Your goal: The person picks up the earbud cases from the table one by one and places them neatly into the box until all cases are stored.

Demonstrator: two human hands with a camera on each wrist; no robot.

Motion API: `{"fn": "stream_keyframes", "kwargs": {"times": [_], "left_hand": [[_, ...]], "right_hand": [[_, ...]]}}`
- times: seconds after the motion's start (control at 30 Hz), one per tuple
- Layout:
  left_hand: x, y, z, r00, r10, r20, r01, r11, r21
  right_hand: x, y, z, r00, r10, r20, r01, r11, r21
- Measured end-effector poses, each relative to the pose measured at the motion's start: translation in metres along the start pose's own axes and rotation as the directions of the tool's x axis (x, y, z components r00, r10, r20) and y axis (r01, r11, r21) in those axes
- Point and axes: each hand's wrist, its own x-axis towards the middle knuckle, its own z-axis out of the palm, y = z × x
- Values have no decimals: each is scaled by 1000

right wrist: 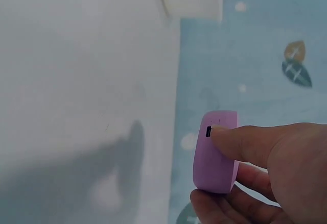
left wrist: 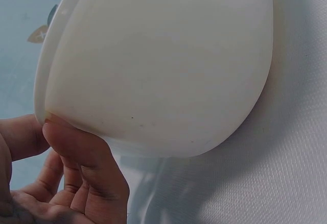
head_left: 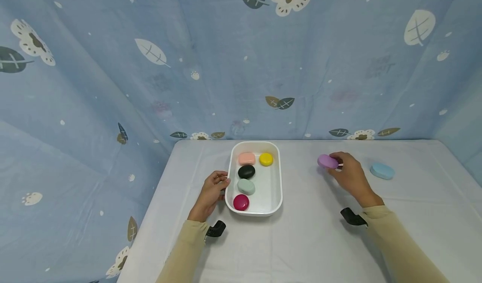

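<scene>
My right hand [head_left: 350, 175] holds a purple oval, soap-like piece [head_left: 327, 161] above the table, pinched between thumb and fingers. In the right wrist view a small dark slot shows on the edge of that purple piece [right wrist: 214, 173], close to the thumb tip. My left hand [head_left: 211, 193] pinches the left rim of a white rectangular tray [head_left: 269, 191]. Inside the tray lie a pink bar [head_left: 246, 158], a yellow round piece [head_left: 266, 159], a black oval [head_left: 246, 171], a pale green oval [head_left: 246, 186] and a crimson round piece [head_left: 241, 202].
A light blue rounded piece [head_left: 382, 171] lies on the white-covered table [head_left: 301, 241], right of my right hand. Behind the table's far edge hangs a blue patterned curtain [head_left: 226, 65], which continues down the left side.
</scene>
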Motion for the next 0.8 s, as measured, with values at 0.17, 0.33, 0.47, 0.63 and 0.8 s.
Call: {"fn": "stream_keyframes", "kwargs": {"times": [0.17, 0.33, 0.47, 0.63, 0.8], "left_hand": [[0, 0, 0, 1000, -7, -4, 7, 1000, -1], [-1, 2, 1, 1000, -8, -6, 8, 1000, -5], [0, 1, 0, 1000, -7, -6, 6, 1000, -6], [0, 0, 0, 1000, -7, -4, 7, 1000, -8], [0, 1, 0, 1000, -4, -1, 4, 1000, -16]], "right_hand": [[2, -19, 7, 999, -30, 13, 30, 999, 13], [5, -35, 14, 998, -66, 26, 65, 998, 25], [7, -47, 20, 995, -99, 27, 98, 994, 42], [9, -62, 28, 992, -118, 33, 116, 992, 56], [11, -76, 34, 988, -146, 44, 143, 988, 53]]}}
